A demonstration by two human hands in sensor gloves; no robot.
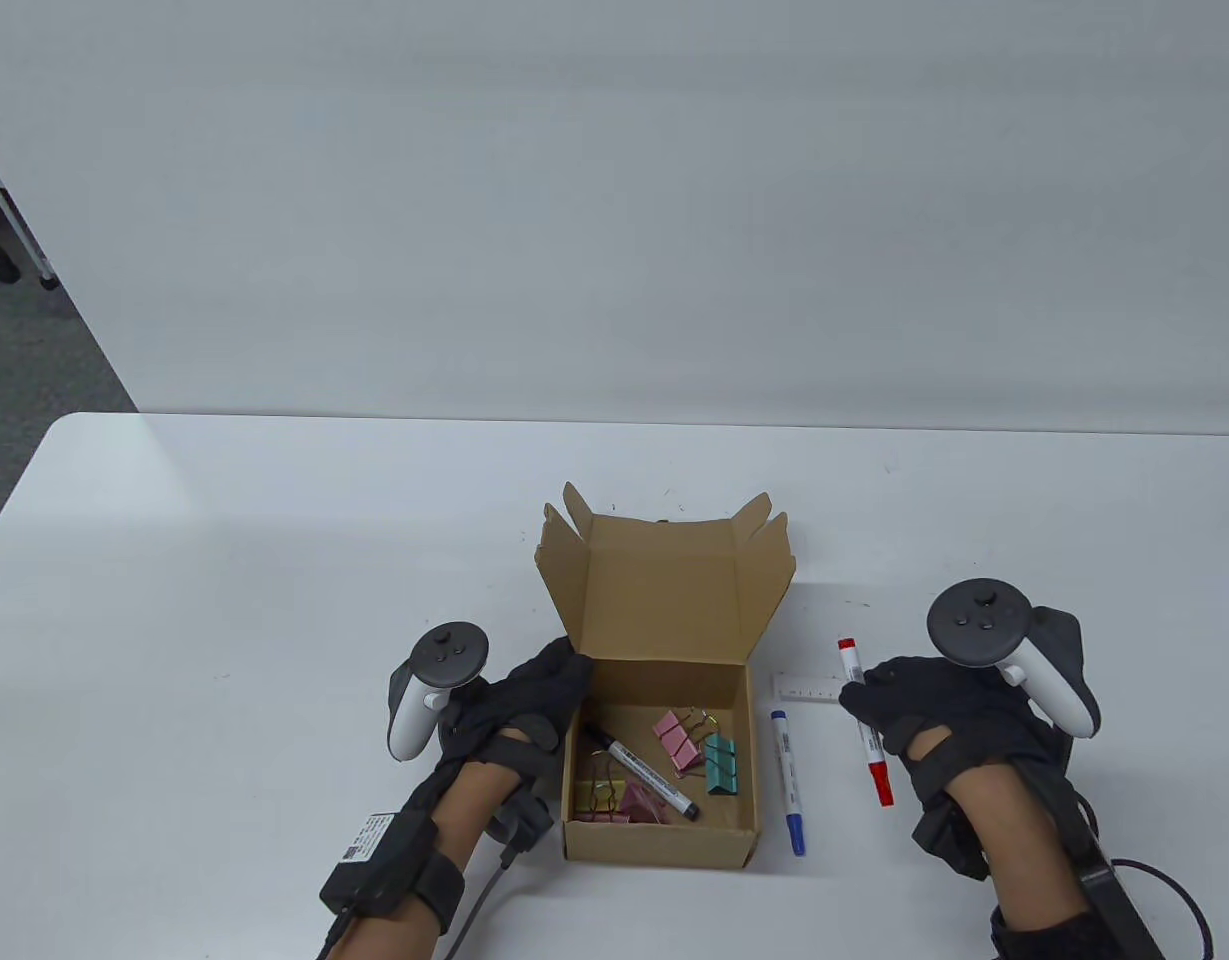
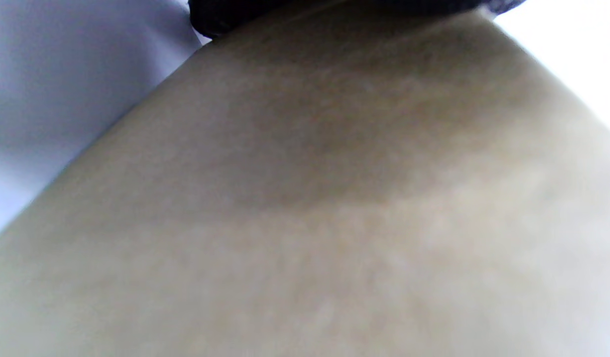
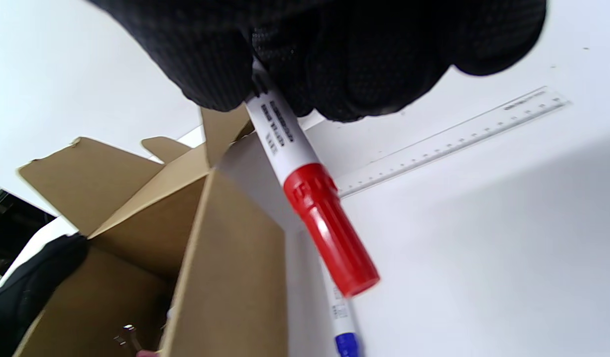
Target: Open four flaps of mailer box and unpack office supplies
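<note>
Two hands, right hand (image 1: 914,715) gripping red marker (image 1: 864,722)

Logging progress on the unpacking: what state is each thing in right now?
mailer box: open, lid up.
black marker: lying in the box, capped.
binder clips: in the box.
blue marker: lying on the table right of the box, capped.
red marker: capped, held.
ruler: flat on the table.
left hand: rests against the box's left wall.
right hand: holds the red marker.

Overhead table view; 2 close wrist views.
</note>
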